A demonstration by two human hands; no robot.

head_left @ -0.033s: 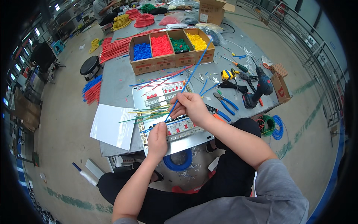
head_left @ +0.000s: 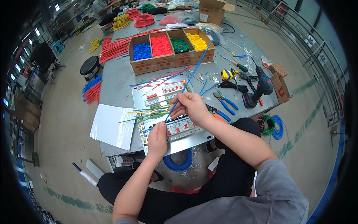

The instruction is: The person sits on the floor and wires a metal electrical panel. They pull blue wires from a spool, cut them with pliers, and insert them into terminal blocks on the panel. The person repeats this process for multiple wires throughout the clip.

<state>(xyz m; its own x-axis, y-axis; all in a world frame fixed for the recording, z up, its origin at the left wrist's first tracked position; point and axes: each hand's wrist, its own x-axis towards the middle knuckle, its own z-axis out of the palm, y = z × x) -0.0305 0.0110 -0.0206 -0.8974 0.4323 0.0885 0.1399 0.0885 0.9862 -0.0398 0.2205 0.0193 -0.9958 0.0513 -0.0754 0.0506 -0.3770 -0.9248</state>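
A long blue wire (head_left: 196, 68) slants from beside the yellow caps down to the lower row of circuit breakers (head_left: 182, 127). My right hand (head_left: 192, 107) pinches it partway along between thumb and fingers. At its lower end my left hand (head_left: 158, 139) is closed on it, thumb up; the very tip is hidden. Both hands are over a metal mounting plate (head_left: 204, 140) with an upper row of breakers (head_left: 173, 88) too. Green and yellow wires (head_left: 149, 112) cross the plate between the rows. A brass terminal strip (head_left: 141, 128) runs along its left side.
Beyond the plate stands a divided cardboard box (head_left: 162, 61) of blue, red, green and yellow caps. Rightward lie blue-handled pliers (head_left: 228, 106), a tape measure (head_left: 226, 74), a screwdriver (head_left: 238, 66) and a cordless drill (head_left: 263, 84). A white sheet (head_left: 113, 126) overhangs the table's near left edge.
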